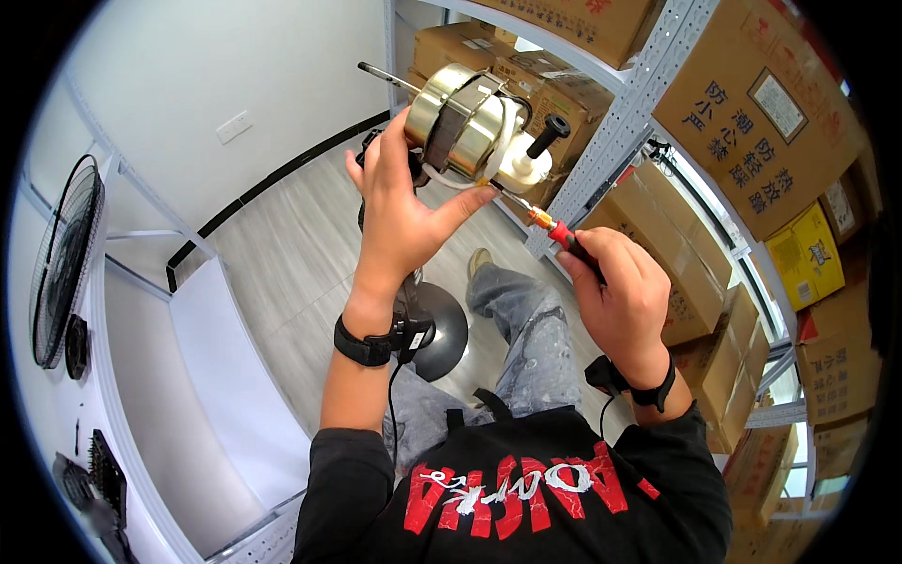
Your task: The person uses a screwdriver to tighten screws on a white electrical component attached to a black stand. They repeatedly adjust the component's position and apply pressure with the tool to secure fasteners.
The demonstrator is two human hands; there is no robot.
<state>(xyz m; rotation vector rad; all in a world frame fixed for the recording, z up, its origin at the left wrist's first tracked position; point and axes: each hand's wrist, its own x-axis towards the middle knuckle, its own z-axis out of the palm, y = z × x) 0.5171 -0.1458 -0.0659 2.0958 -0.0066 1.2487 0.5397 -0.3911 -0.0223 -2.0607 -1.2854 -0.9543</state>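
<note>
Left hand: fingers part-spread, gripping metal motor, which sits raised over round black base. Right hand: fingers curled closed on red-and-black screwdriver; tip beside left thumb, below white housing. Tip contact unclear.
</note>
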